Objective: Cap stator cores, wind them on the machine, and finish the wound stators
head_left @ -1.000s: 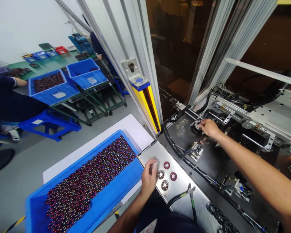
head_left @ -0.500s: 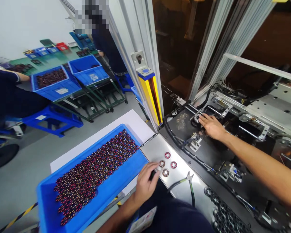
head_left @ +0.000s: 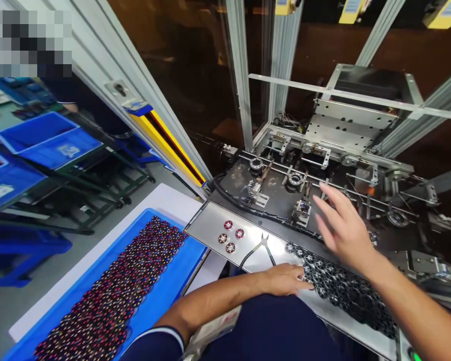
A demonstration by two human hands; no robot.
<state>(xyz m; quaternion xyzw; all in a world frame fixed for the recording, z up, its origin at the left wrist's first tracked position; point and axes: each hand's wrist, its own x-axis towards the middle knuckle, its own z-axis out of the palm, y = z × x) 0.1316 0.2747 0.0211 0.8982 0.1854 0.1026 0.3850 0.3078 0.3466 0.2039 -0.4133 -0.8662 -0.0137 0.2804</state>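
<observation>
My left hand [head_left: 285,279] reaches across to the near edge of a group of black and silver ring-shaped parts [head_left: 332,281]. Its thumb and fingers are around one of these ring parts [head_left: 307,273], partly hidden by them. Raised over the front of the machine, my right hand [head_left: 344,228] is empty, its fingers spread. Beyond it, a round part [head_left: 295,179] sits in a machine fixture, and another round part [head_left: 256,165] stands farther left. Several small wound cores with red or copper coils [head_left: 230,247] lie on the metal tray [head_left: 205,228], beside cutting pliers [head_left: 263,241].
A blue bin [head_left: 173,281] full of wound cores stands on a white surface at left. An aluminium post with a yellow strip [head_left: 169,143] rises beside the machine. A crossbar [head_left: 323,90] spans above the fixtures. A co-worker [head_left: 82,110] is behind blue bins [head_left: 50,140].
My left hand has moved from beside the wound cores to the black ring parts. My right hand has left the left-hand fixture and come back toward me. The view has turned right.
</observation>
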